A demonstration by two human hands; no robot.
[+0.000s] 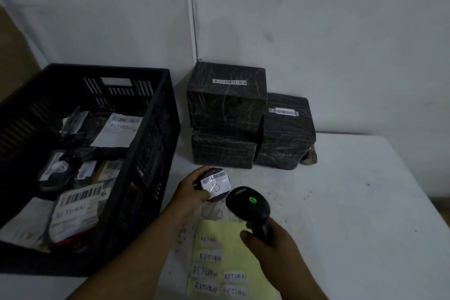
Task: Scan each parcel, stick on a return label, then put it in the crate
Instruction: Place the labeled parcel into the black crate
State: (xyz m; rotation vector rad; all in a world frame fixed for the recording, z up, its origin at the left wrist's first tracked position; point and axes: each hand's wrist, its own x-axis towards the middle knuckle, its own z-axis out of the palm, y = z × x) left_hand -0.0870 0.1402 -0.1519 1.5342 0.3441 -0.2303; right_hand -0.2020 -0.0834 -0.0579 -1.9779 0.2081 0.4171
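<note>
The left hand (192, 196) grips a small dark parcel (215, 184) above the bench (353, 202), just right of the crate (155, 134). The right hand (272, 243) clasps the scanner (248, 202), its green light on, nose aimed toward ten o'clock at the parcel. To scan well, hold the barcode flat-on to the scanner and steady. The barcode strip runs from eight to two o'clock, facing up. Label sheet (231, 263) lies at six o'clock; three boxes (248, 117) at twelve.
</note>
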